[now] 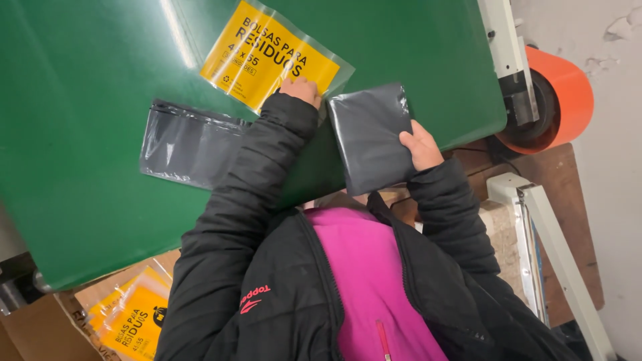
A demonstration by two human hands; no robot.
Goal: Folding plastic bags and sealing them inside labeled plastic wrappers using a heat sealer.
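A: Item one, your right hand (420, 148)?

B: Grasping the folded black bag bundle (369, 137) by its near edge; the bundle lies flat on the green desk (80, 100).

A: Item two, your left hand (301, 89)?

B: Fingertips pressed on the yellow-labelled clear pouch (267, 53), not clenched. The pouch lies just left of the bundle, its long axis slanting away from you.

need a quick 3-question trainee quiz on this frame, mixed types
1. True or false: the right hand grips the folded dark bag.
2. Which does the left hand touch? A) orange roll B) yellow packet C) flat dark bag
3. Fill in: the table top is ____.
Key: 1 true; 2 B; 3 green.
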